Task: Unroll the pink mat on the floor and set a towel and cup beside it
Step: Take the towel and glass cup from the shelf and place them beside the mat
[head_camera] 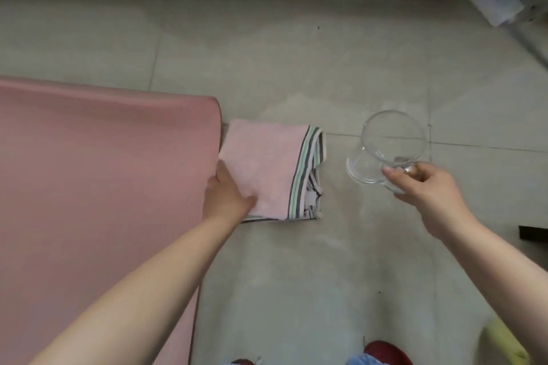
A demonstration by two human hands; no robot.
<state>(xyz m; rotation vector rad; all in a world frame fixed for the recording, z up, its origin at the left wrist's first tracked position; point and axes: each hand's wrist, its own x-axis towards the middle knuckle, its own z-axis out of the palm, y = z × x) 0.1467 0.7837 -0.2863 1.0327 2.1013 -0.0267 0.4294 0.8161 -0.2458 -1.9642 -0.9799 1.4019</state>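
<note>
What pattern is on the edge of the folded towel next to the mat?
Stripes in grey, green and white along the towel border; the rest is plain pink. The head view shows it.

Soft, even daylight washes the tiled floor — shadows faint, the top edge falling dark; wide-angle bending and slight blur smear the corners.

The pink mat lies unrolled, a folded striped-edged pink towel just beside it, clear glass cup tilted.
</note>
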